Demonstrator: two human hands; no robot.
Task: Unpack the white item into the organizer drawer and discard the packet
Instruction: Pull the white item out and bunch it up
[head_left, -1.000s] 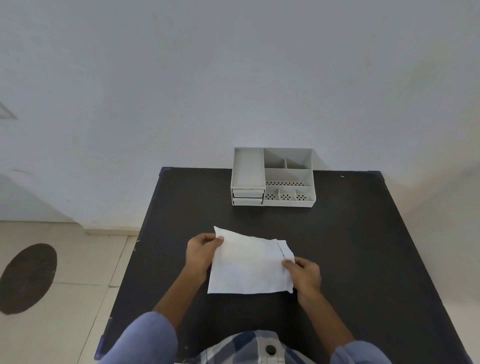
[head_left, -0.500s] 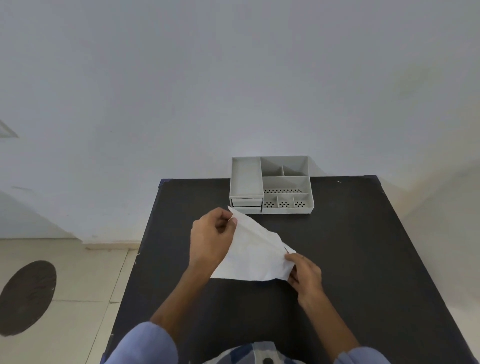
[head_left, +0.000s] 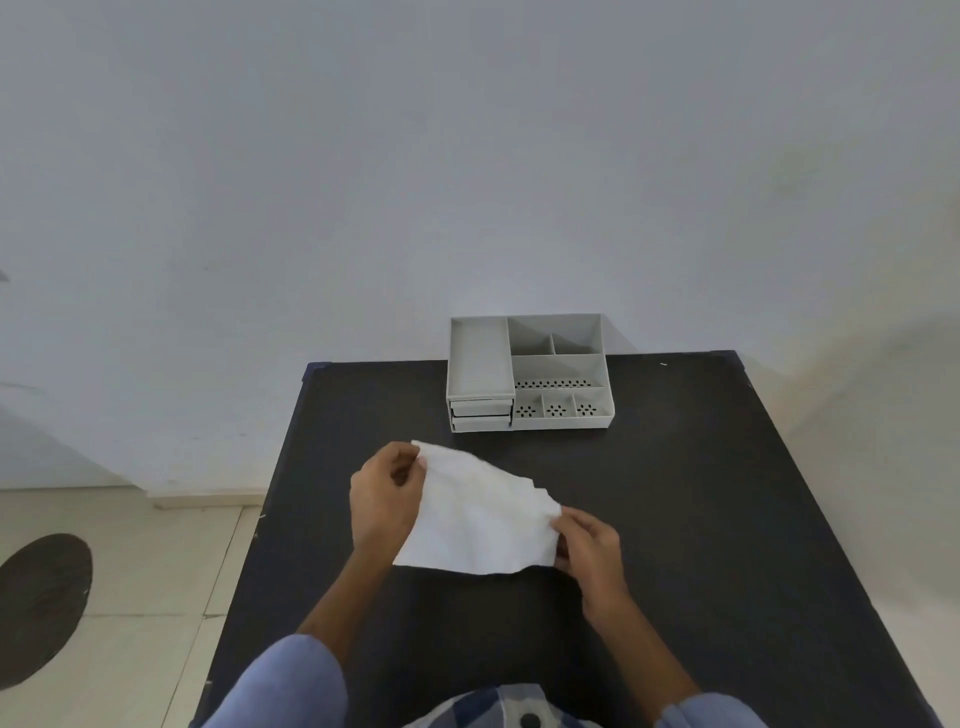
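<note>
A flat white packet (head_left: 475, 514) is held above the near middle of the black table (head_left: 701, 519). My left hand (head_left: 384, 499) pinches its upper left corner, and my right hand (head_left: 589, 553) pinches its right edge, which looks crumpled. What is inside the packet cannot be seen. The grey organizer (head_left: 527, 371) stands at the table's far edge, with two small shut drawers (head_left: 480, 415) at its front left and open compartments on top.
A white wall rises directly behind the table. To the left lies a tiled floor with a dark round patch (head_left: 39, 605). Bare black tabletop stretches to the right of my hands and between them and the organizer.
My left hand has lifted the packet's left corner off the table and tilted it; my right hand has shifted along the right edge, which is now crumpled. The view has dropped a little.
</note>
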